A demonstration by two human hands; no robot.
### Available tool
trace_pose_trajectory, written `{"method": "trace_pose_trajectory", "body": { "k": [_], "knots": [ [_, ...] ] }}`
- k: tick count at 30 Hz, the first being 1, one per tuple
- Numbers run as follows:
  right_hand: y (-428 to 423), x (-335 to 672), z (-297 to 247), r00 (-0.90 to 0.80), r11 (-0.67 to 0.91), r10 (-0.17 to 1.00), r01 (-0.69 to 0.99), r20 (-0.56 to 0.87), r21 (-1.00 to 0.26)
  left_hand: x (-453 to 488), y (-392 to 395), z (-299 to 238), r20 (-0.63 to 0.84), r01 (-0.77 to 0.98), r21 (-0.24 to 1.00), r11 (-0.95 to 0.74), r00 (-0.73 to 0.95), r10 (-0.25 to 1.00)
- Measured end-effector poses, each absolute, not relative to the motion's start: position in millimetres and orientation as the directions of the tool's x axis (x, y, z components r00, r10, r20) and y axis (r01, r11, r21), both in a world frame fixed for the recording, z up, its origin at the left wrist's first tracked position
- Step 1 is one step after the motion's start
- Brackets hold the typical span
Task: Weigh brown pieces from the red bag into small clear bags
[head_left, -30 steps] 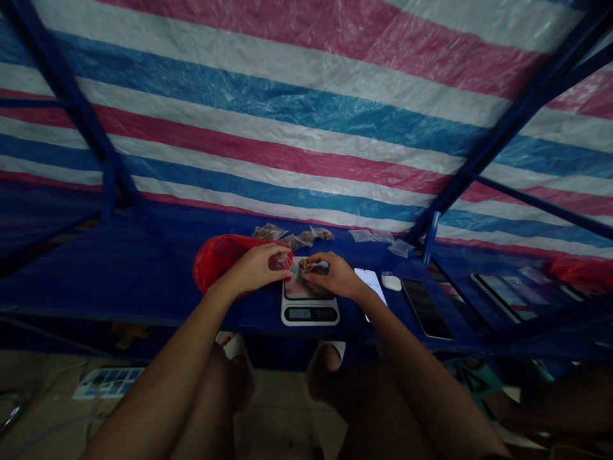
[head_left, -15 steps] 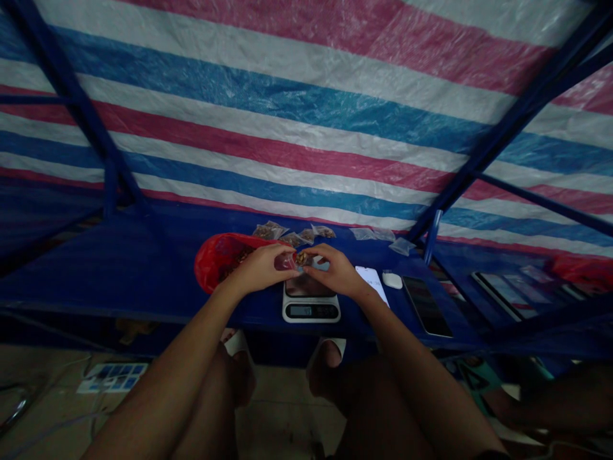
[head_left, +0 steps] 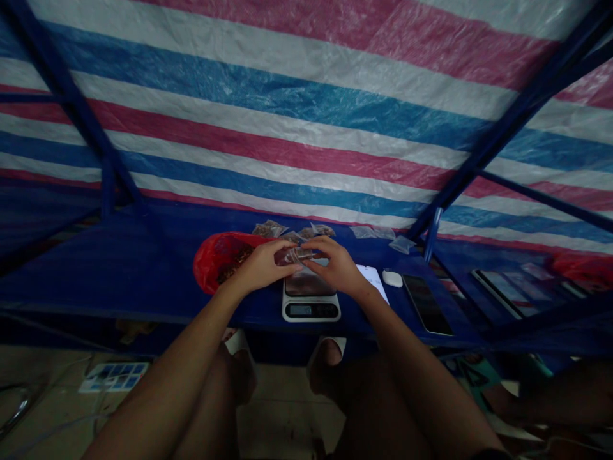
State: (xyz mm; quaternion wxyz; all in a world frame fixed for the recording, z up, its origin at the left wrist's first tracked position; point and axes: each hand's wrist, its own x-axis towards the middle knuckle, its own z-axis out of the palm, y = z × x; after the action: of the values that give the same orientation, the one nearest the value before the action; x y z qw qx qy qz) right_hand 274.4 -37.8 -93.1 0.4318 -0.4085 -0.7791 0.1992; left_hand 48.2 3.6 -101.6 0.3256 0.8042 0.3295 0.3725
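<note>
Between them, my left hand (head_left: 268,264) and my right hand (head_left: 334,264) grip a small clear plastic bag (head_left: 297,255) with brownish contents too small to name. Fingers of both hands are closed on its sides. The bag is held just above a white kitchen scale (head_left: 311,311), whose lit display faces me; its reading is too small to make out. Left of my left hand lies an open red plastic bag (head_left: 205,262) holding loose brown pieces. Beyond my hands, several filled clear bags (head_left: 271,229) lie on the blue surface.
Several flat clear bags (head_left: 384,232) lie at the back right. Right of the scale are a lit phone (head_left: 373,281), a white earphone case (head_left: 392,278) and a dark phone (head_left: 426,304). Blue metal bars (head_left: 454,166) slant up at both sides, before a striped plastic sheet (head_left: 287,140).
The small bag has turned between my hands and now lies more sideways. My fingers have shifted slightly along it. Other things stay where they were.
</note>
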Motion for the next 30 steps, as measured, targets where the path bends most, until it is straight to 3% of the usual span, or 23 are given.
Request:
{"method": "trace_pose_trajectory", "body": {
  "k": [19,26,30],
  "knots": [
    [-49.3,266.8,-55.7,-0.307,0.672,0.73,0.485,0.611,-0.559,49.8,-2.0,-89.8,0.467,0.246,0.761,-0.6,0.433,0.77],
    [-43.0,285.4,-68.4,-0.174,0.577,0.808,0.427,0.563,-0.697,50.3,-3.8,-88.5,0.461,0.142,0.827,-0.544,0.383,0.8],
    [-34.3,292.9,-92.0,-0.203,0.459,0.888,0.32,0.414,-0.829,53.9,-3.2,-84.0,0.436,-0.05,0.896,-0.442,0.295,0.85]
  ]
}}
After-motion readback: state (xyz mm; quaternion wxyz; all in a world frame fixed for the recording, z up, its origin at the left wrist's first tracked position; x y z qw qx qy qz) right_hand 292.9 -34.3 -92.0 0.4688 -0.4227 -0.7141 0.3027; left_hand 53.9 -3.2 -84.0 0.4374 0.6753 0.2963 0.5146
